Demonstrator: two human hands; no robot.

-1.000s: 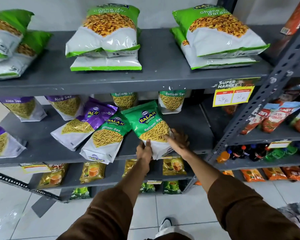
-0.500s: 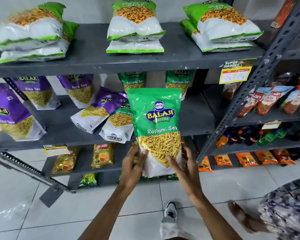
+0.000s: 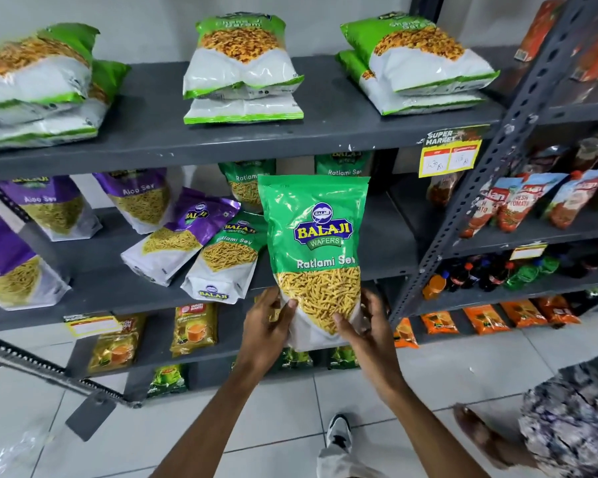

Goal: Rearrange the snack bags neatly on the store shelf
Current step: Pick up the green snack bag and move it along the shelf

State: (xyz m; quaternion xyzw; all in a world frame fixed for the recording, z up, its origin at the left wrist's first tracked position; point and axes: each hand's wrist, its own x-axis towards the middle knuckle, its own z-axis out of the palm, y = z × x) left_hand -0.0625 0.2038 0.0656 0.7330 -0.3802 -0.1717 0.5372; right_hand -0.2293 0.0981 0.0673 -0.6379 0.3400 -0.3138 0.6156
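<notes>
- Holding the green Ratlami Sev bag (image 3: 316, 257) upright at the centre of the frame, both hands grasp its lower white part; the left hand (image 3: 268, 326) clasps the bottom left edge with the thumb on the front face; the right hand (image 3: 366, 326) clasps the bottom right edge, its thumb also on the front.
- The held bag stands in front of the middle shelf (image 3: 387, 236), label facing the camera, top edge just below the upper shelf (image 3: 242, 139); whether its base touches the shelf edge cannot be told.
- Left of it on the middle shelf, a second green Ratlami Sev bag (image 3: 227, 260) lies tilted, its foot hanging over the front edge; a purple bag (image 3: 183, 236) lies tilted beside that one, the two touching.
- Further left, purple Aloo Sev bags (image 3: 52, 208) stand against the back; two more green bags (image 3: 344, 165) stand at the rear, partly hidden behind the held one.
- On the upper shelf, across the top of the frame, sit three stacks of white-and-green bags (image 3: 242, 70).
- A yellow price tag (image 3: 451, 155) hangs from the upper shelf's front edge, right of centre.
- At the right of the frame, a neighbouring rack carries red tomato pouches (image 3: 518, 205), with bottles (image 3: 480, 274) on the level below.
- At the bottom centre, a white shoe (image 3: 339, 432) rests on the tiled floor.
</notes>
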